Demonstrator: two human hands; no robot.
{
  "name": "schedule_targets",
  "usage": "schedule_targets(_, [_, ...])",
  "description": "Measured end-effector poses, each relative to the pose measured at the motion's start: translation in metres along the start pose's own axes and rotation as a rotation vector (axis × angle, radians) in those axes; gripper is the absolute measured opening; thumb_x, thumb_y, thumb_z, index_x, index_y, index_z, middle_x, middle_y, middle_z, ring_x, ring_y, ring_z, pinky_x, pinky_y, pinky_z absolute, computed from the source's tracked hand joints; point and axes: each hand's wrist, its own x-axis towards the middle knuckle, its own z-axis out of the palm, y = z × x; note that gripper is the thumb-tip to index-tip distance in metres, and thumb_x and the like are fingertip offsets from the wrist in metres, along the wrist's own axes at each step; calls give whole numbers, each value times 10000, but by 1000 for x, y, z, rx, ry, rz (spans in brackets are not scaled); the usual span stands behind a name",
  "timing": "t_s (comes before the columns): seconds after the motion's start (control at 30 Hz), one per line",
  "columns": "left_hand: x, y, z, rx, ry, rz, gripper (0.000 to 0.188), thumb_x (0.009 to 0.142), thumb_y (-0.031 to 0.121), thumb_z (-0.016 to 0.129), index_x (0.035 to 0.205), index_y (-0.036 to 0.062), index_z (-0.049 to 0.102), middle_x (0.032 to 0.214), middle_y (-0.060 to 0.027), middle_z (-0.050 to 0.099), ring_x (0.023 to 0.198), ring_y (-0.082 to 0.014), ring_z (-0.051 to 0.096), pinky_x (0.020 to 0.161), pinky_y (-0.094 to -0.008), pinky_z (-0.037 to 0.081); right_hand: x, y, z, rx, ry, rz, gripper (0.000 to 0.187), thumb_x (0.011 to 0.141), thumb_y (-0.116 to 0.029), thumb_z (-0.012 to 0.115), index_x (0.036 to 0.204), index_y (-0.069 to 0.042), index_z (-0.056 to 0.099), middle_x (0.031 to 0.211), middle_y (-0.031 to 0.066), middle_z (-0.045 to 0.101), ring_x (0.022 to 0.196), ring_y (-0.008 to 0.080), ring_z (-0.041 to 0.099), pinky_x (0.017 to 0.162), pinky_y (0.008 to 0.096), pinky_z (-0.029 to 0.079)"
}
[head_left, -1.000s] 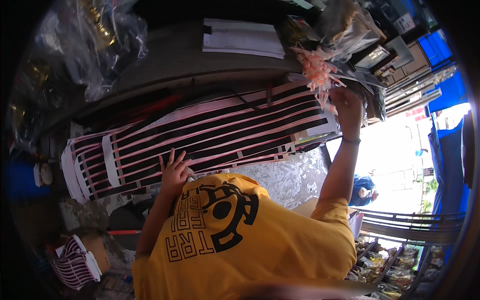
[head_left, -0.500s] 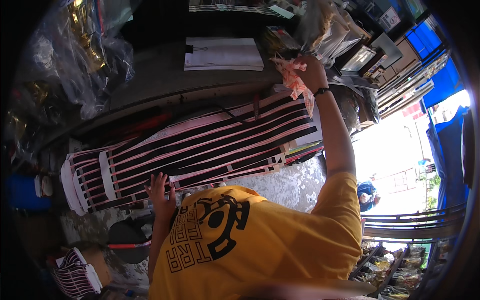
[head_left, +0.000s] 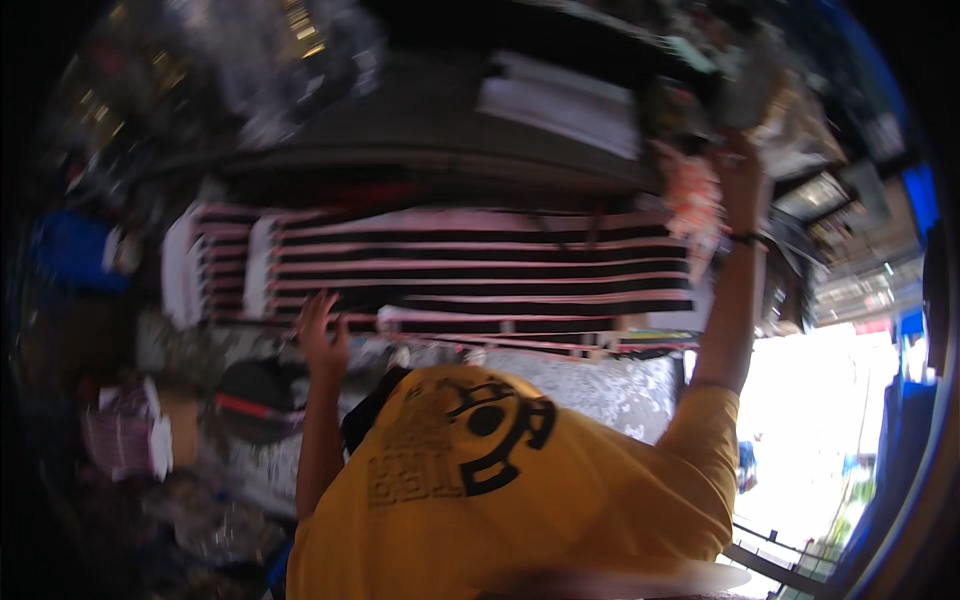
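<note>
Across the work surface lies a long stack of black-striped sheets [head_left: 480,268] with pale pink strips between the stripes. My left hand [head_left: 322,338] is at the stack's near edge, left of the middle, fingers apart and gripping nothing. Beyond the stack's right end, my outstretched right hand [head_left: 738,170] is closed on a crumpled bunch of pinkish-orange strips [head_left: 692,198], which hangs down on its left side. Motion blurs these fingers, and part of the bunch is hidden behind them.
A white paper stack [head_left: 562,103] lies on the dark ledge [head_left: 420,120] beyond the sheets. Clear plastic bags [head_left: 290,70] hang at the far left; another bag [head_left: 800,125] is near my right hand. Left of me below are a dark round seat [head_left: 258,400] and a cardboard box [head_left: 180,430].
The view has turned, so the striped sheets now lie nearly level across it. My right hand has moved farther out to the right with the strips. My left hand stays by the near edge.
</note>
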Motion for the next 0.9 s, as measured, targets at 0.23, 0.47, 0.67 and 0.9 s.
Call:
schedule_targets(0.23, [43,-85,-44,94,122,-268,389,830,88,678,1213,82,607,1233,-174,589,1147,-380,537,958,-463,438,-78,-151,44,490,34,-127,182,882,-182,722,1036,-84,723,772,-28,606,634,54,468,565,213,376])
schedule_targets(0.47, [133,-181,-51,212,45,-79,398,827,124,681,1211,75,591,1221,-168,590,1143,-398,532,967,-488,439,-171,-332,178,734,-499,-165,99,869,-140,695,941,-76,719,866,65,660,733,155,629,604,271,502])
schedule_targets(0.67, [192,-223,-21,157,-153,-72,451,826,115,670,1261,57,566,1249,-185,574,1166,-403,533,984,-472,452,-242,-426,300,880,-681,-109,177,827,-147,711,981,-60,707,936,91,671,736,185,615,660,294,504])
schedule_targets(0.9, [199,-217,-27,-208,-259,-437,350,872,165,648,1171,-12,609,1091,-246,662,1023,-408,631,902,-435,488,-261,-455,381,856,-677,33,358,838,-119,678,1187,-56,627,1197,136,634,771,232,641,703,315,529])
